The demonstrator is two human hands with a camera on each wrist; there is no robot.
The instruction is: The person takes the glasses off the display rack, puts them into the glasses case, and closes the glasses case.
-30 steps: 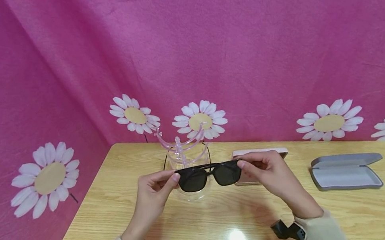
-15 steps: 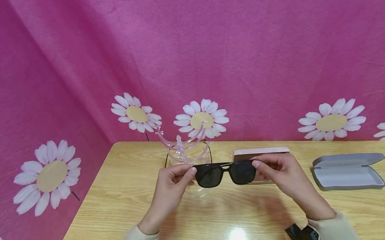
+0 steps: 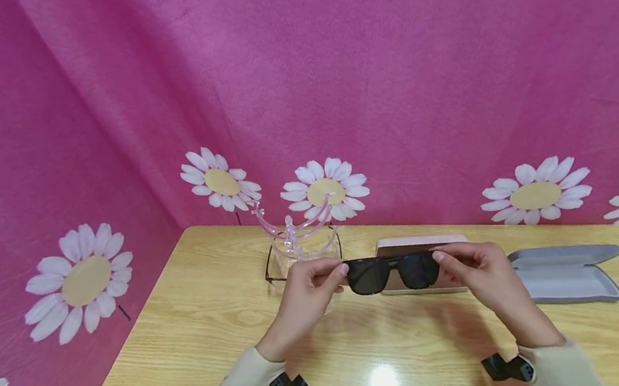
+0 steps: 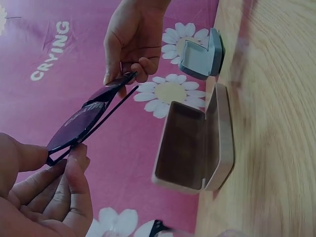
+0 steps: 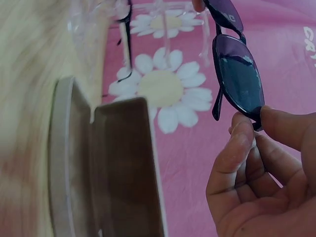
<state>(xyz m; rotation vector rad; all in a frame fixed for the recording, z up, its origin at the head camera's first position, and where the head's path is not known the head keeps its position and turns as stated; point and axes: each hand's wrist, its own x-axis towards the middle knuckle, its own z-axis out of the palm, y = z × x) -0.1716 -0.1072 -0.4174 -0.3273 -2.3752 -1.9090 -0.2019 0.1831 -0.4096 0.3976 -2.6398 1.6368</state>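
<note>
Black sunglasses (image 3: 392, 274) with dark lenses are held up over the table between both hands. My left hand (image 3: 305, 299) pinches one outer corner of the frame between thumb and fingers. At the opposite corner, my right hand (image 3: 492, 283) pinches the frame likewise. Behind the sunglasses stands an open pinkish-beige glasses case (image 3: 419, 240), partly hidden in the head view; the left wrist view shows its brown inside (image 4: 180, 143). To the left, a clear pinkish stand (image 3: 289, 239) with curved arms bears thin-framed glasses (image 3: 269, 262).
An open grey glasses case (image 3: 571, 283) lies at the table's back right, partly behind my right hand. The wooden table (image 3: 201, 321) meets a pink cloth (image 3: 358, 83) with daisies at its back and left edges.
Both hands have carried the sunglasses to the right, from before the stand to before the beige case. The grips look the same.
</note>
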